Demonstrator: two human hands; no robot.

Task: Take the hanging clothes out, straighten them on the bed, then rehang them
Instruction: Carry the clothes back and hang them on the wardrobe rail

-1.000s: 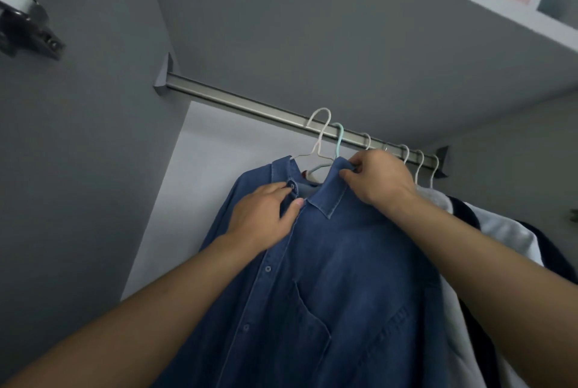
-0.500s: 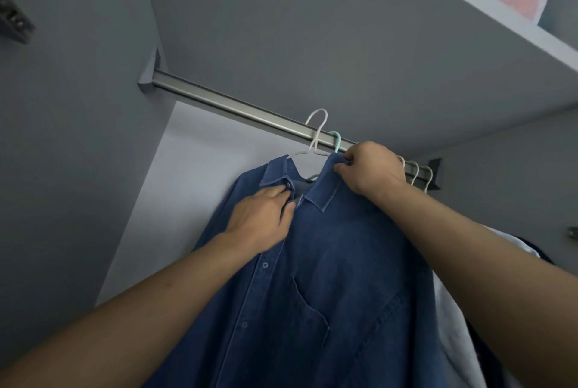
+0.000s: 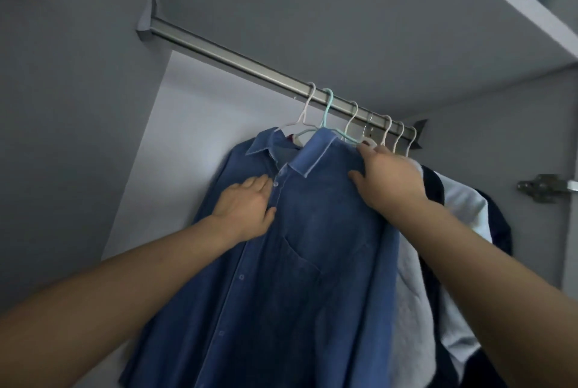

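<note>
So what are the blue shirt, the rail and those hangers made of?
The blue shirt looks like denim or heavy cotton: matte, with paler worn collar edges. The rail seems brushed metal, from its dull silver sheen. The hangers look like plastic or coated wire, one white hanger, one mint hanger; which cannot be told.

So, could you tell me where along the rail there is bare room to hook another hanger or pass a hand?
The rail is bare from its left bracket to the white hanger by the denim shirt. From there to the right end it is crowded: hangers sit close together, with the right hand on the shirt's shoulder.
</note>
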